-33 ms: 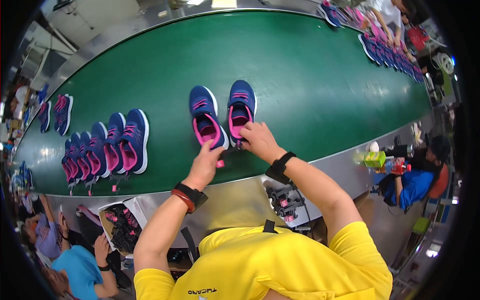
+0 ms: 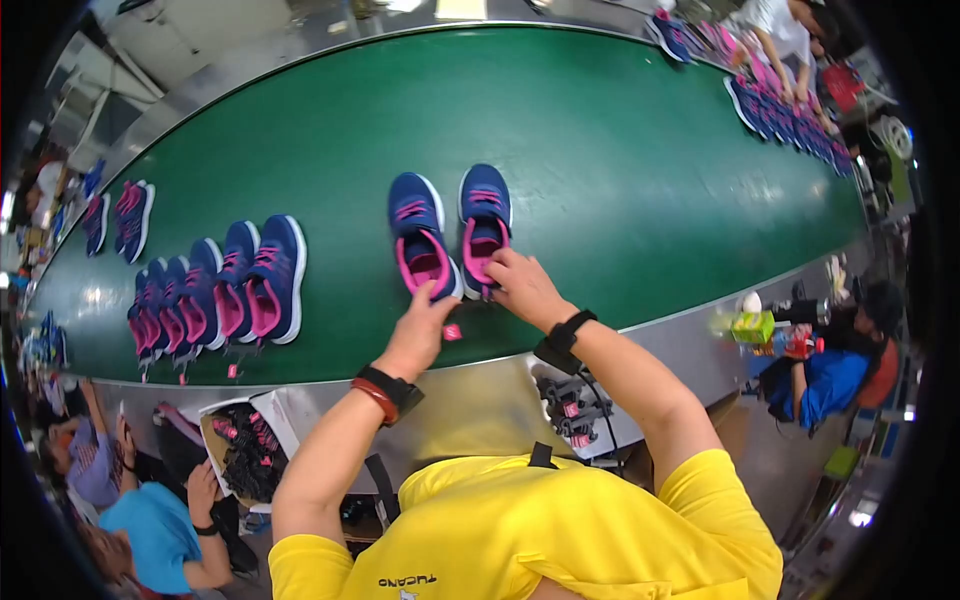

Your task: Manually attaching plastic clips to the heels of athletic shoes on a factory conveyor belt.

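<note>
Two navy sneakers with pink laces, pink linings and white soles stand in front of me, toes pointing away. At the heel of the left sneaker (image 2: pixel 415 205), my left hand (image 2: pixel 412 338) has its fingers closed on the collar. My right hand (image 2: pixel 528 290) pinches the back of the right sneaker (image 2: pixel 485 205), thumb and fingers at its heel opening. A small pink tag (image 2: pixel 452 332) hangs beside my left fingers; what it is fastened to is hidden. Both sneakers rest on the green work surface (image 2: pixel 560 120).
A row of matching sneakers (image 2: pixel 275 280) stands to the left, some with tags hanging. Below the edge are a box of black tagged pieces (image 2: pixel 245 450) and a white tray of similar pieces (image 2: pixel 575 410). Co-workers sit at both sides; another handles shoes (image 2: pixel 780 115) at far right.
The left sneaker and my left hand have shifted slightly to the right, narrowing the gap between the two sneakers. Both hands keep their hold at the heels.
</note>
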A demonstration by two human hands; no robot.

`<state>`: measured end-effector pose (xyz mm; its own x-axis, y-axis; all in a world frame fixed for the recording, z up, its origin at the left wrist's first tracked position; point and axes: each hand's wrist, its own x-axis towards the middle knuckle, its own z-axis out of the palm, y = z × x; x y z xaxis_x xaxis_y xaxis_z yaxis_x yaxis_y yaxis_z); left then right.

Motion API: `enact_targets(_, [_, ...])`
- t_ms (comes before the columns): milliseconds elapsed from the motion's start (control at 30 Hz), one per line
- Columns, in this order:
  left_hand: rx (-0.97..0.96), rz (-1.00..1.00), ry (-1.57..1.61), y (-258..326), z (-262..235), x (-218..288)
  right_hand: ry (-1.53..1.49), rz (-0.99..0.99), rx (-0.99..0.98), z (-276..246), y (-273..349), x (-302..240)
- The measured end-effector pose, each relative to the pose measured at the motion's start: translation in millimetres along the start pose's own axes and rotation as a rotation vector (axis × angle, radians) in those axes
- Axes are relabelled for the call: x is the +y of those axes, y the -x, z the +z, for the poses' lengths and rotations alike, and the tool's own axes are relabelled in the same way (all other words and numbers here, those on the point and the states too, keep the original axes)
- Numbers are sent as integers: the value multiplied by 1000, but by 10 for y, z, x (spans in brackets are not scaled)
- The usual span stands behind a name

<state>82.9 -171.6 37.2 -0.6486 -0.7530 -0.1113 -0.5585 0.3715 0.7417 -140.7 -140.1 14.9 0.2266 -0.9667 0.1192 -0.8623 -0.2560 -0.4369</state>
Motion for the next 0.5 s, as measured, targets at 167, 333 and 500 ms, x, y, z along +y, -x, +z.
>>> enact_targets(167, [140, -18, -106, 535, 236, -115, -261, 227, -75, -192, 288, -153])
enact_targets(333, [126, -220, -435, 1612, 387, -435, 105, 465, 70, -269, 1133, 506])
enact_targets(500, [-93, -247, -554, 2404, 537, -392, 364, 1092, 35, -354, 2785, 1321])
